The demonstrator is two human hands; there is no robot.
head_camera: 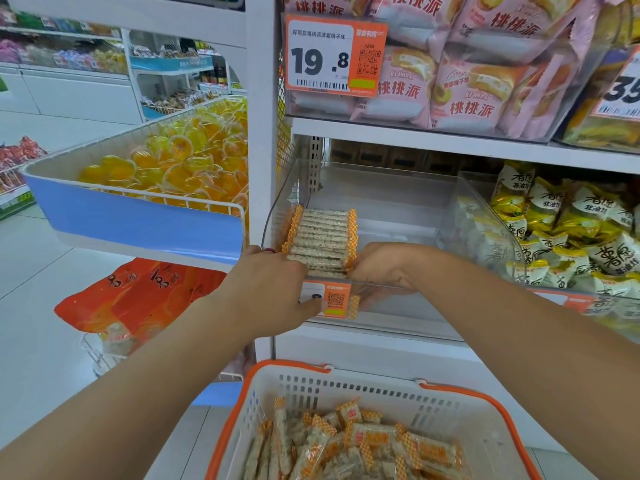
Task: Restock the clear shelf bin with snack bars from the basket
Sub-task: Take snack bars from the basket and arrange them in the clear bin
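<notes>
Shop aisle, white shelving | left hand (273, 285) and right hand (377, 271) pinch the near end of a row of snack bars (320, 237) in the clear bin (398, 209) | one row in, most of bin bare | basket (485, 407) below holds many bars

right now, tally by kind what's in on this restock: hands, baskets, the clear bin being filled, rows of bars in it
hands: 2 (left, right)
basket: 1
clear bin: 1
row of snack bars: 1
total: 5
</notes>
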